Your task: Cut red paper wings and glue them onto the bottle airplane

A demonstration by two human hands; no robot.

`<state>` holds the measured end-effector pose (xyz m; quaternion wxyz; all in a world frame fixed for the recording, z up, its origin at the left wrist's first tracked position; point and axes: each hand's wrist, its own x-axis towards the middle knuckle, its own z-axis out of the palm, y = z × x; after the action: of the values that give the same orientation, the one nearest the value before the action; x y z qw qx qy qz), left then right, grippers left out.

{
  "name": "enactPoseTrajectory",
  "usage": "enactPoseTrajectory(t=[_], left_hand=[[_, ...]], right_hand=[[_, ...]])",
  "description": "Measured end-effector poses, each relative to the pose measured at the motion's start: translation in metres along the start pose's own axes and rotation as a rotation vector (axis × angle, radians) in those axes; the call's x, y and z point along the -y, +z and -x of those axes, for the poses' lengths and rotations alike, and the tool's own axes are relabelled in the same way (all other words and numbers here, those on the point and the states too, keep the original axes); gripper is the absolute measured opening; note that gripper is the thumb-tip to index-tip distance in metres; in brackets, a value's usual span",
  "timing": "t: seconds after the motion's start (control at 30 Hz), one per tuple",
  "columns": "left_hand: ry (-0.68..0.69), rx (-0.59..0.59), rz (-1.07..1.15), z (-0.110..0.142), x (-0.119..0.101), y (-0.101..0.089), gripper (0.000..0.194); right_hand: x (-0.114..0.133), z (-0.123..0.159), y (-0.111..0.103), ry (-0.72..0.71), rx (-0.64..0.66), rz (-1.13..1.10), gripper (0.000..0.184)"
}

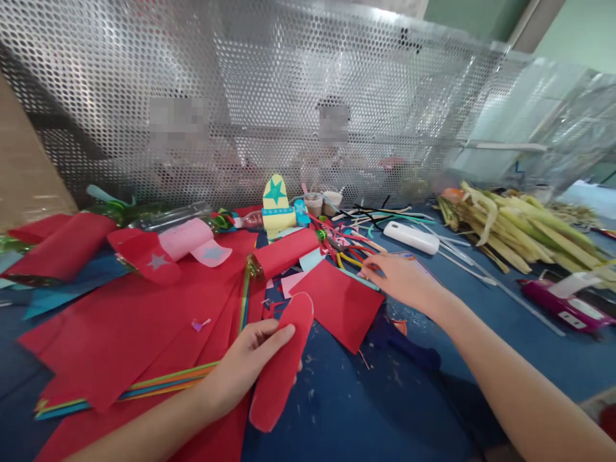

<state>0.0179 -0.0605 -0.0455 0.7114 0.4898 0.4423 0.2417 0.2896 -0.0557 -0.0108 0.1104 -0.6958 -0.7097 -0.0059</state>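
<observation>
While pinching a flat, round-ended red paper strip (285, 359) in the left hand (248, 356) towards the blue worktop's (337, 414) near edge, reaching with the right hand (402, 277) beside a red paper sheet (337, 305); cannot tell its grip.

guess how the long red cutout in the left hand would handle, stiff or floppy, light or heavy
The red cutout is probably fairly stiff, since it juts out nearly straight on both sides of the left hand. It is likely light, looking like thin paper or card. Being so flat, it may slide rather than roll if pushed.
</observation>
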Motion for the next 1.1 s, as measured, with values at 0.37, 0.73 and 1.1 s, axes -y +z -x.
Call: enactPoseTrajectory(t=[0.37,0.73,1.1], left_hand=[[-0.037,0.004,0.007,-0.002,0.000,-0.001,0.043],[-0.028,-0.025,0.123,-0.004,0.004,-0.001,0.039],[0.039,-0.026,0.335,-0.006,-0.001,0.001,0.026]], right_hand=[[-0.011,0.125,0.037,0.013,-0.163,0.039,0.027],[-0.041,0.119,0.029,0.043,-0.086,-0.069,0.030],[-0.012,0.083,0.005,-0.021,-0.134,0.044,0.020]])
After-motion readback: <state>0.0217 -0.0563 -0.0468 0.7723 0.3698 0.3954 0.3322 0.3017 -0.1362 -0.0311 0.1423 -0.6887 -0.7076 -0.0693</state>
